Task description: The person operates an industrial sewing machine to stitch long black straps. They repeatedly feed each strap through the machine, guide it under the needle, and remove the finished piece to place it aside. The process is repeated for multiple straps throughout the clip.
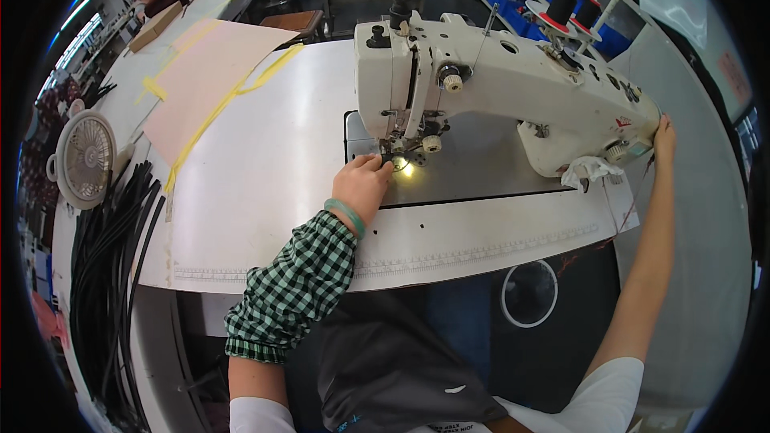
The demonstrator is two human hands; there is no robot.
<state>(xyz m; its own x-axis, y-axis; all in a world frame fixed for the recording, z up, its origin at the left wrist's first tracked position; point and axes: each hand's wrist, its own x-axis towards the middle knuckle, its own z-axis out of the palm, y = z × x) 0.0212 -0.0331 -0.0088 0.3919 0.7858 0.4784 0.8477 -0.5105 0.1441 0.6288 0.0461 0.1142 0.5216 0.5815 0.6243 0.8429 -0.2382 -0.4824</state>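
A white industrial sewing machine (481,56) stands on the table, its lamp lighting the needle area. My left hand (358,186), in a green bangle and a checked sleeve cover, reaches to the presser foot (393,148). Its fingertips are pinched together at a small black piece (387,160), mostly hidden by the fingers and the foot. At the machine's right end, my right hand (665,141) is curled round the handwheel; the fingers on the far side are hidden.
Long black strips (104,273) hang over the table's left edge beside a small round fan (85,159). A pink sheet with yellow tape (200,80) lies at the back left. White cloth (592,170) is bunched under the machine's right end. Two dark thread spools (561,8) stand above.
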